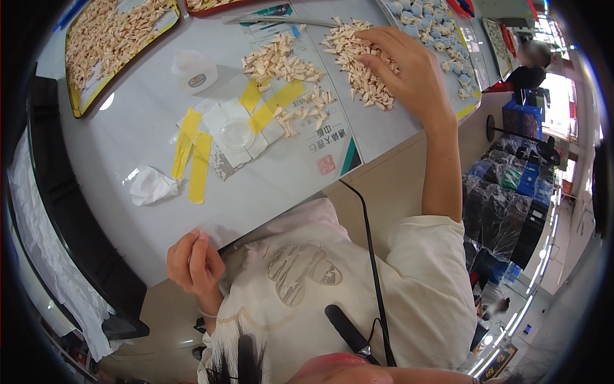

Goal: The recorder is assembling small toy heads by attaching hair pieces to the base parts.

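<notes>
My right hand (409, 70) reaches over a pile of small cream, pointed pieces (364, 70). Its thumb and fingers are apart, with the fingertips at the pile's upper right part; anything under the palm is hidden. Two looser heaps of the same pieces (281, 61) lie to the left of that pile. My left hand (195, 261) is at the table's near edge with its fingers curled and the thumb pressed against them. What it holds, if anything, cannot be made out. A small round clear dish (236, 134) sits on white paper in the middle, beside yellow tape strips (199, 168).
A white bottle (194, 72) stands behind the dish, and crumpled tissue (153, 185) lies left of it. A yellow-edged tray (115, 45) of cream pieces is at far left. Blue and white pieces (428, 29) fill a tray at far right. A black cable (368, 237) hangs before me.
</notes>
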Demonstrator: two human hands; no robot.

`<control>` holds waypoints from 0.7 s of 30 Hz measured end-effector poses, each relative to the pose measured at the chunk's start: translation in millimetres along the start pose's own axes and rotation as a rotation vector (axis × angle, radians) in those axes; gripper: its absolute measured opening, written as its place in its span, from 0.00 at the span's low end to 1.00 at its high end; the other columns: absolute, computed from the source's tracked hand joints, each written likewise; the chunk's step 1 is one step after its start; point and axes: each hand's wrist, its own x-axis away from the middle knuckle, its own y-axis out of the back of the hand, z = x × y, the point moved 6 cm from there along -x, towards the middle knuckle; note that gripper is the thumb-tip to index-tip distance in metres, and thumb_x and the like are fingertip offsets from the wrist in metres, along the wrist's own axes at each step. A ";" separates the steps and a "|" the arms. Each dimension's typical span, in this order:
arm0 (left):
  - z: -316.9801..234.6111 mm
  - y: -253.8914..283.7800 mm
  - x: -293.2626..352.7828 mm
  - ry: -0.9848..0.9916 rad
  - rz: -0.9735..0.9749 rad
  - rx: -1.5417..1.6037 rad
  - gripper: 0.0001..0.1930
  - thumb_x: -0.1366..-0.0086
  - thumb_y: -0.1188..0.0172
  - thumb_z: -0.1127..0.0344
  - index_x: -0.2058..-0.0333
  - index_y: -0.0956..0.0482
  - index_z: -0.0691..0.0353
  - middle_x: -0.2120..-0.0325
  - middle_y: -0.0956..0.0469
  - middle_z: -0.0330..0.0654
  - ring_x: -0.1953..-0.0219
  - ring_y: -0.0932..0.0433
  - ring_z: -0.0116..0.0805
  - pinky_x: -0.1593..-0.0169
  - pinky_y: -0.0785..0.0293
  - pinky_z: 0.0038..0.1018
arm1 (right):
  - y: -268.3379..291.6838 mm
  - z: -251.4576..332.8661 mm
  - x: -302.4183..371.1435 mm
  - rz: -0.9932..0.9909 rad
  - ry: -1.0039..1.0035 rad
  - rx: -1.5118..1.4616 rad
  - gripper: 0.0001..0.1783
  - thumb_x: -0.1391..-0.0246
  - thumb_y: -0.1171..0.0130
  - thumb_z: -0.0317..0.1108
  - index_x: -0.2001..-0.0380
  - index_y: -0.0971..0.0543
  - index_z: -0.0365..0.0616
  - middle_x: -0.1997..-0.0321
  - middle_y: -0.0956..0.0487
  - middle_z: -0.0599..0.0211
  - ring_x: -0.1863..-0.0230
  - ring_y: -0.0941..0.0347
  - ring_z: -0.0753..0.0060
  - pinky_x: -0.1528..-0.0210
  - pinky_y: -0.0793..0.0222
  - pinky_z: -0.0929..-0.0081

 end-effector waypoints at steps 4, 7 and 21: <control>-0.3 1.2 -1.5 0.006 -0.003 -0.002 0.09 0.54 0.50 0.86 0.73 0.26 0.70 0.73 0.27 0.49 0.76 0.26 0.39 0.73 0.28 0.26 | 5.8 -2.0 -7.3 -0.079 0.004 -0.003 0.11 0.53 0.45 0.36 0.65 0.24 0.46 0.67 0.24 0.66 0.70 0.27 0.66 0.67 0.33 0.75; -0.9 -0.9 -1.1 -0.006 0.017 -0.004 0.09 0.54 0.50 0.86 0.73 0.26 0.70 0.73 0.27 0.49 0.75 0.26 0.38 0.73 0.27 0.26 | 8.7 -4.7 -16.9 -0.249 0.084 0.013 0.09 0.52 0.46 0.35 0.68 0.23 0.45 0.73 0.23 0.68 0.76 0.29 0.70 0.73 0.34 0.77; 0.6 0.2 1.7 0.007 0.020 -0.001 0.10 0.54 0.49 0.87 0.72 0.26 0.69 0.72 0.28 0.49 0.74 0.26 0.38 0.73 0.28 0.26 | 9.2 -4.3 -41.2 -0.055 -0.261 -0.180 0.07 0.54 0.48 0.31 0.76 0.26 0.37 0.77 0.26 0.56 0.74 0.29 0.57 0.71 0.36 0.72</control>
